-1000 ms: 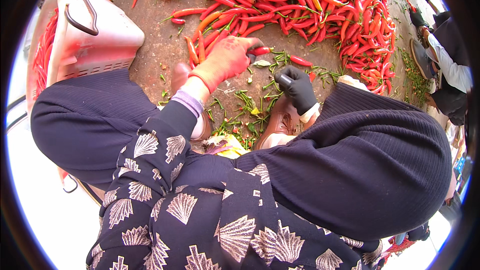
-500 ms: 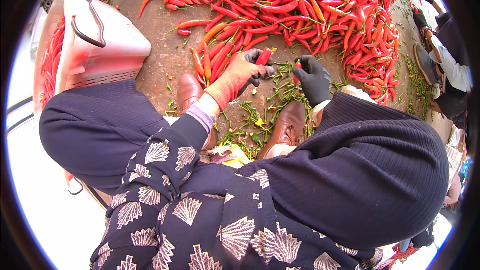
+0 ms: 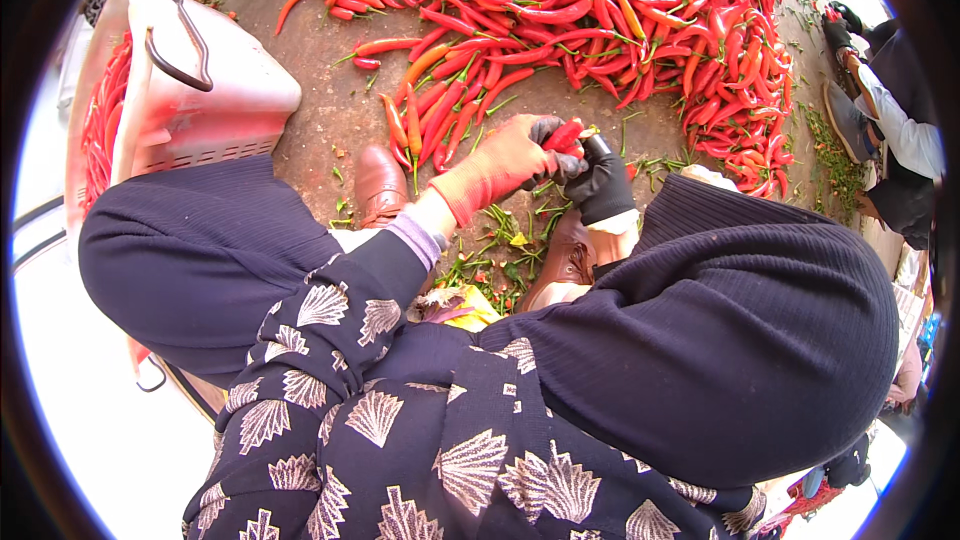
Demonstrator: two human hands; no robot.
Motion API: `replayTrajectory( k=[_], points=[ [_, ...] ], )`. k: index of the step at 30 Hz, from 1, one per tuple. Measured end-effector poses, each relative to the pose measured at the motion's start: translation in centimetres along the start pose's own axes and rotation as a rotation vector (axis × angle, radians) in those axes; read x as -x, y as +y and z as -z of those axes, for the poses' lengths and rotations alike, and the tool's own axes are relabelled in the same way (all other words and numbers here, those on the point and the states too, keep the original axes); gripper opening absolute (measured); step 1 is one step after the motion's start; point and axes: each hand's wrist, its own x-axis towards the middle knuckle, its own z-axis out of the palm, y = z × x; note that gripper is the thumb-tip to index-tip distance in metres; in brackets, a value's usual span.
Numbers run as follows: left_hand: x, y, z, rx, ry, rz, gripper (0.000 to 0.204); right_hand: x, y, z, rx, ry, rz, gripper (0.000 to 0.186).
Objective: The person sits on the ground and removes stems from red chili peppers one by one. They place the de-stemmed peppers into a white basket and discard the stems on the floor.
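Note:
My left hand (image 3: 515, 165), in an orange-red glove with dark fingers, is closed around red chili peppers (image 3: 566, 136), their ends pointing right. Against it my right hand (image 3: 605, 182), in a black glove, pinches at the green stem end (image 3: 590, 130). A small pale, shiny spot shows at the right thumb; what it is I cannot make out. Green stems (image 3: 495, 265) lie scattered on the ground below my hands, between my brown shoes (image 3: 380, 185). Beyond them spreads a large heap of red chilies (image 3: 600, 25).
At the left stands a pink-white plastic basket (image 3: 215, 90) with a dark handle and red chilies inside. A yellow scrap (image 3: 475, 310) lies by my feet. On the far right another person's gloved hand (image 3: 840, 30) and dark shoe (image 3: 850, 120) appear beside more stems (image 3: 835, 165).
My hands have come together: the left moved right and slightly down, the right moved down and left to meet it. The other person's hands have shifted lower.

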Motion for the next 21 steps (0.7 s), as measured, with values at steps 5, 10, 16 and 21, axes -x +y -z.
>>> replayTrajectory(
  k=[5,10,16,21],
  points=[
    [-0.2,-0.7,1.3,0.01,-0.063,0.058,0.024,1.6,-1.2,-1.0,0.292,-0.388,0.24,0.018],
    [-0.1,-0.3,2.6,-0.07,-0.068,0.09,0.034,1.1,-1.9,-2.0,0.868,-0.19,0.424,0.011],
    [0.3,1.6,10.1,-0.207,0.627,-0.112,0.033,0.3,-0.9,-1.5,1.838,-0.216,1.006,0.022],
    [1.3,-1.6,9.4,-0.891,0.78,0.134,0.049,-1.8,1.3,-6.0,1.849,-0.462,1.252,0.023]
  ],
)
